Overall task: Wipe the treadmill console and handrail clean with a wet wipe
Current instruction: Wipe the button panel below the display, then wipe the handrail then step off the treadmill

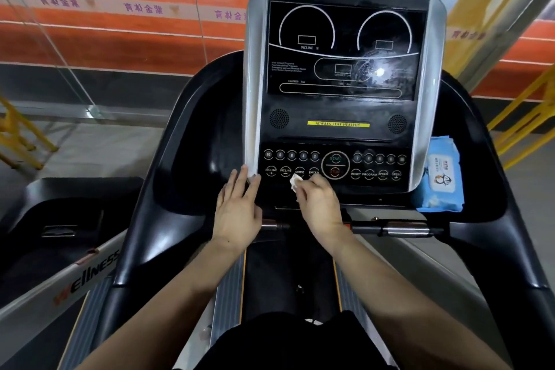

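Console wipe in progress at the lower button row.

Left hand [238, 213] lies flat with fingers straight, fingertips touching the lower left silver edge of the treadmill console [339, 93]. Just beside it, the right hand [319, 204] has its fingers curled round a crumpled white wet wipe [295, 182], pressed at the MODE and ENTER buttons. Smears, apparently moisture, show on the display's right side. A blue wipe pack [443, 174] sits against the console's right edge.
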Demonstrator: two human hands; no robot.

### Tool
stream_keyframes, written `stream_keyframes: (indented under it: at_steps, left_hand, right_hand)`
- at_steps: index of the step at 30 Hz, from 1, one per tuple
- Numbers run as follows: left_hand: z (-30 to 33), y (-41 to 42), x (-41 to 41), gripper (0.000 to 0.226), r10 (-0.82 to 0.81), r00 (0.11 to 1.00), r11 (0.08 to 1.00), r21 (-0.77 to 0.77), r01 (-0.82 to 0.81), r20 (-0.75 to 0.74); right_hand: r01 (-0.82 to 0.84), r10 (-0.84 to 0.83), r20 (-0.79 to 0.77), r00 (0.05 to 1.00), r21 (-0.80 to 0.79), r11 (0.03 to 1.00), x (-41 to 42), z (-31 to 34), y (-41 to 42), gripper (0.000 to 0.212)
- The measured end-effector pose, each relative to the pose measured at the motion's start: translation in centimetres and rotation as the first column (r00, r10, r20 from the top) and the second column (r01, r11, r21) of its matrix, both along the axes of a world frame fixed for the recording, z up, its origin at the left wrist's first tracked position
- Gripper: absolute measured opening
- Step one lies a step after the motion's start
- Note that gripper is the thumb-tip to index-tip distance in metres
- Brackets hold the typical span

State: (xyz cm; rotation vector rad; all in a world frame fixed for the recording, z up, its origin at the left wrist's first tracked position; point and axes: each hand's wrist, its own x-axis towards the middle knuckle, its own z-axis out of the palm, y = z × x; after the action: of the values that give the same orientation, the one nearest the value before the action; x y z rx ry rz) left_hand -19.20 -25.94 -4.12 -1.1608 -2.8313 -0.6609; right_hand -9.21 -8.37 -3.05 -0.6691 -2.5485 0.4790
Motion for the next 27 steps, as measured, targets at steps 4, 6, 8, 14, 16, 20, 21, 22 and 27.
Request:
stream_keyframes:
  at_steps: [4, 6, 8, 14, 16, 20, 21, 22, 27]
  left_hand:
    - [0.5, 1.6, 1.4, 0.07, 0.063, 0.998, 0.998, 0.005, -0.063, -0.02]
    - [0.9, 2.7, 2.4, 0.07, 0.058, 0.997, 0.998, 0.001, -0.058, -0.043]
    - [1.1, 3.8, 3.4, 0.069, 0.029, 0.998, 1.0, 0.005, -0.029, -0.063]
    - [1.4, 7.3, 6.8, 0.068, -0.072, 0.997, 0.997, 0.0, 0.072, -0.035]
    - [1.6, 8.3, 8.0, 0.068, -0.078, 0.997, 0.997, -0.002, 0.078, -0.02]
    - [1.9, 10.2, 10.6, 0.064, -0.078, 0.997, 0.997, 0.006, 0.078, 0.024]
    - [2.1, 10.7, 11.4, 0.063, -0.078, 0.996, 0.997, 0.006, 0.077, 0.032]
    - [2.2, 11.1, 12.1, 0.062, -0.076, 0.996, 0.997, 0.008, 0.076, 0.036]
    - [2.5, 12.5, 15.5, 0.061, -0.092, 0.995, 0.995, 0.053, 0.09, 0.046]
  right_hand:
    - [0.162, -0.165, -0.04, 0.986, -0.055, 0.985, 3.0, 0.0, 4.1, 0.02]
    - [0.226, -0.231, -0.073, 0.97, -0.075, 0.971, 4.6, 0.1, 6.1, 0.02]
    - [0.263, -0.269, -0.095, 0.958, -0.077, 0.962, 6.1, 0.1, 7.9, 0.017]
    - [0.373, -0.381, -0.048, 0.923, -0.116, 0.92, 9.8, 0.4, 12.6, 0.02]
    - [0.392, -0.398, -0.014, 0.917, -0.151, 0.908, 11.2, 0.6, 14.2, 0.021]
    - [0.415, -0.409, 0.07, 0.91, -0.208, 0.886, 13.1, 1.3, 16.9, 0.022]
    - [0.412, -0.404, 0.085, 0.911, -0.227, 0.882, 13.4, 1.4, 17.2, 0.022]
    - [0.403, -0.391, 0.096, 0.915, -0.243, 0.882, 13.7, 1.4, 17.2, 0.022]
    - [0.335, -0.348, 0.008, 0.938, -0.289, 0.897, 16.6, 0.9, 15.8, 0.017]
